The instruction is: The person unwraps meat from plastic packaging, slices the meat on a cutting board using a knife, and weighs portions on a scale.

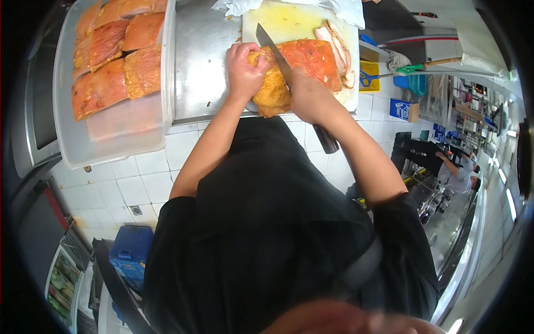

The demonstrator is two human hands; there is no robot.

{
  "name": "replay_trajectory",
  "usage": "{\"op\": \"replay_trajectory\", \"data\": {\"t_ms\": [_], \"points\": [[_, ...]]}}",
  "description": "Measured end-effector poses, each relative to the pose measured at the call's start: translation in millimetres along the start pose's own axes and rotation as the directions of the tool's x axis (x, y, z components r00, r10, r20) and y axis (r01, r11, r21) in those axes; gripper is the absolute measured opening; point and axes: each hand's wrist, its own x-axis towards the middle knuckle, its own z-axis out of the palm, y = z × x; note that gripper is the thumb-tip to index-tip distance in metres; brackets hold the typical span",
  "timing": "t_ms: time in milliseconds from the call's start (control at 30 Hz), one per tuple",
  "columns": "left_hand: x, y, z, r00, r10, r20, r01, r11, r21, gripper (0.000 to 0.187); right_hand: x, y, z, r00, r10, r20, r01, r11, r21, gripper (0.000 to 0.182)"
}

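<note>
A large orange-brown slab of meat (308, 57) lies on the pale cutting board (292, 21). My left hand (246, 69) presses on the slab's left end with its fingers curled. In my right hand (311, 96) is a knife (273, 47), its dark handle sticking out below the hand and its blade slanting up and left across the slab. Cut slices with white insides (338, 53) lie at the slab's right end. Where the cutting edge meets the meat is partly hidden by my right hand.
A plastic tub (168, 67) with several orange meat slabs (100, 89) stands at the left. Between it and the board is a metal worktop (203, 55). White plastic (339, 10) lies at the board's top edge. People (445, 167) are farther off at the right.
</note>
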Motion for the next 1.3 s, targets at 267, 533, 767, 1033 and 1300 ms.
{"op": "replay_trajectory", "data": {"t_ms": [267, 533, 767, 1033, 1300], "points": [[2, 1, 3, 1.0, 0.026, -0.013, -0.026, 1.0, 0.005, 0.021, -23, 25, 43, 0.998, 0.055, 0.027, -0.057, 0.994, 0.09, 0.031], [1, 0, 1, 1.0, 0.008, 0.027, -0.008, 1.0, -0.004, 0.021, -46, 32, 46, 0.999, 0.046, 0.004, -0.046, 0.996, 0.081, 0.027], [-2, 2, 2, 0.997, 0.016, 0.077, -0.025, 0.992, 0.125, 0.021, -23, 48, 87, 0.993, -0.019, -0.116, 0.029, 0.996, 0.086, 0.024], [5, 0, -1, 0.995, -0.001, 0.103, -0.01, 0.995, 0.101, 0.019, -11, 52, 106, 0.978, -0.031, -0.206, 0.063, 0.987, 0.15, 0.021], [5, -13, -7, 0.998, 0.03, 0.061, -0.034, 0.997, 0.067, 0.017, -89, 87, 45, 0.996, -0.088, -0.027, 0.091, 0.973, 0.21, 0.023]]}}
